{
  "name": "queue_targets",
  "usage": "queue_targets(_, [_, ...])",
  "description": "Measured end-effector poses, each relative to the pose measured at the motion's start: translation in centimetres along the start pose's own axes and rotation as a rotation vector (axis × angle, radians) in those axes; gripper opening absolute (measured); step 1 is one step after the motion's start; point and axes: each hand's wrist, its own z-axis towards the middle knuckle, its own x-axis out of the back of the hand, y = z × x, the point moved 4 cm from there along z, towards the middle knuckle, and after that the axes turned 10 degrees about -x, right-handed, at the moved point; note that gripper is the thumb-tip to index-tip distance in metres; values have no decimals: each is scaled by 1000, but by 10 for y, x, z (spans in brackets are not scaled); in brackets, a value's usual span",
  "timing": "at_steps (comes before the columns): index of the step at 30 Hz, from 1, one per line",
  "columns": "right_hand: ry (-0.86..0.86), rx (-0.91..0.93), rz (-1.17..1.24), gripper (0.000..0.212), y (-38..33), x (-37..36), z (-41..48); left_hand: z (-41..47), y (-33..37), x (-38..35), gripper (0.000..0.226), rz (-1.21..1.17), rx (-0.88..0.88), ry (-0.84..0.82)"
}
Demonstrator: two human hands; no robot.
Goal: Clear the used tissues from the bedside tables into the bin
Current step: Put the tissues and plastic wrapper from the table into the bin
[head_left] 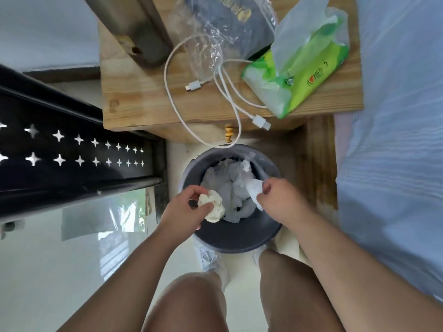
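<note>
A round dark grey bin (237, 238) stands on the floor in front of the wooden bedside table (143, 104), with several crumpled white tissues (230, 185) inside. My left hand (184, 209) is over the bin's left rim, closed on a crumpled cream tissue (213, 207). Over the bin's right side, my right hand (280, 200) pinches a white tissue (254, 188) between thumb and fingers. Both tissues hang above the bin's opening.
On the table lie a green tissue pack (302, 75), a white charging cable (215, 97), a clear plastic bag (225, 32) and a dark post. A bed with blue sheets (395, 140) is at the right, a black perforated panel (72, 154) at the left.
</note>
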Motion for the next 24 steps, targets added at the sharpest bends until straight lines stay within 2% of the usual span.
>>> queue_targets(3, [-36,-35,-52,32,4,-1,-2,3,-3,-2,31,85,8,-53])
queue_targets(5, [-32,-39,-60,25,3,5,-10,-1,2,0,44,111,5,-62])
queue_targets(8, [0,-30,-35,10,-2,22,-29,-11,13,5,51,85,-24,-54])
queue_targets(10, [5,-13,22,18,-9,37,-44,-20,27,9,54,75,-52,-30])
queue_targets(12, [49,59,109,16,-20,59,-61,-30,43,13,47,52,-86,4])
queue_targets(15, [223,283,244,3,-45,103,-92,-48,74,23,33,15,-157,103])
queue_targets(17, [305,411,331,7,-63,135,-115,-60,97,35,27,-20,-217,196])
queue_targets(21, [412,577,441,12,-99,195,-144,-71,148,56,34,-97,-346,312])
queue_targets(24, [453,627,479,16,-126,233,-142,-61,190,72,42,-136,-387,363])
